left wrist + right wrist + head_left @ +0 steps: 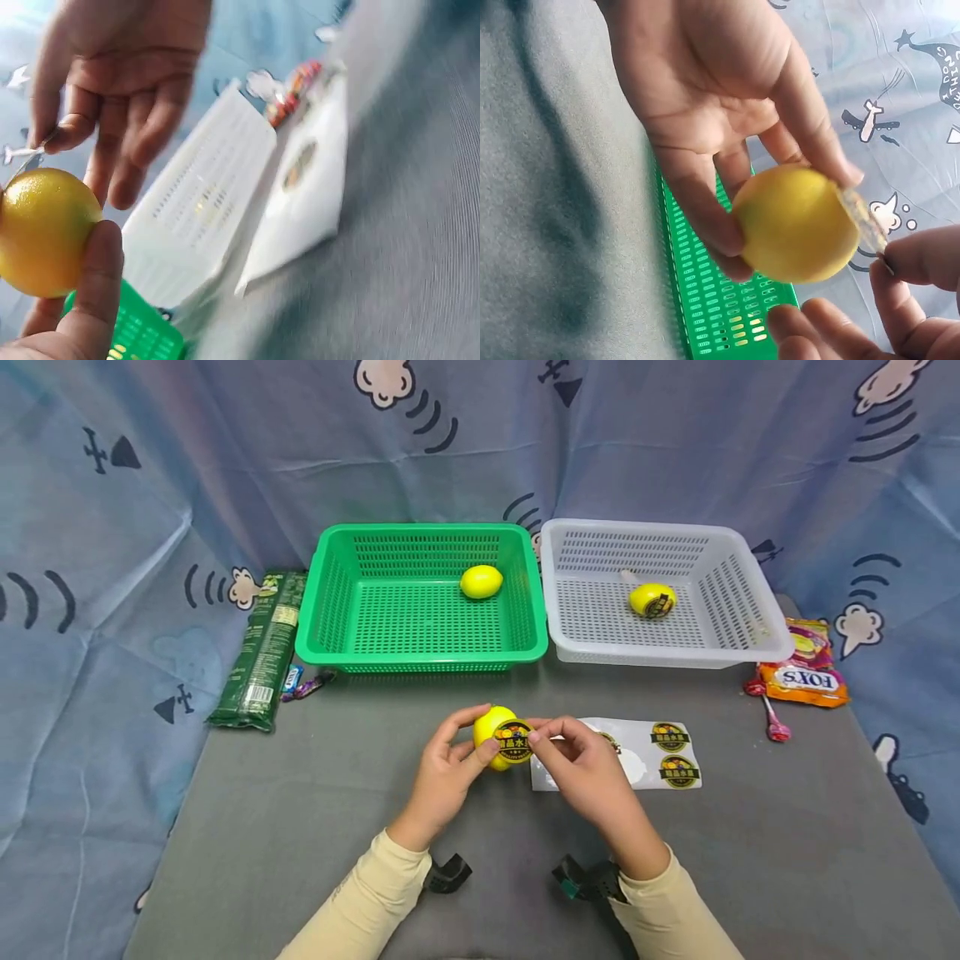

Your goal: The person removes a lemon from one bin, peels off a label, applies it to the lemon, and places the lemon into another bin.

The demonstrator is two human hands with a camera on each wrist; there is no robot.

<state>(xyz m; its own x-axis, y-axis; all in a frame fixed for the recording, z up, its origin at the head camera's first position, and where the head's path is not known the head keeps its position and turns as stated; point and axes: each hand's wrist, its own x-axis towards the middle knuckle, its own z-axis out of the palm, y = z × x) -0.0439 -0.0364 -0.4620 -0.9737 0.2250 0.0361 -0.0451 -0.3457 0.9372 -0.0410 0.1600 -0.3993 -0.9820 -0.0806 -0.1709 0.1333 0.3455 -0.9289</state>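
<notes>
A yellow lemon [489, 724] is held in my left hand [444, 774], fingers behind it and thumb in front. Between my right thumb and forefinger I pinch the edge of a round black and gold sticker [513, 742]. My right hand [588, 768] is just right of the lemon. In the right wrist view the sticker [864, 219] stands against the lemon's [795, 225] side near the left thumb, its outer edge raised. Under the right hand lies a white sticker sheet [641, 752] bearing several round stickers.
Behind the hands stand a green basket [420, 657] with one lemon [481, 582] and a white basket [667, 654] with a stickered lemon [651, 600]. A green packet [258, 652] and small candies [303, 683] lie left; a candy bag [806, 664] and lollipops [777, 727] lie right.
</notes>
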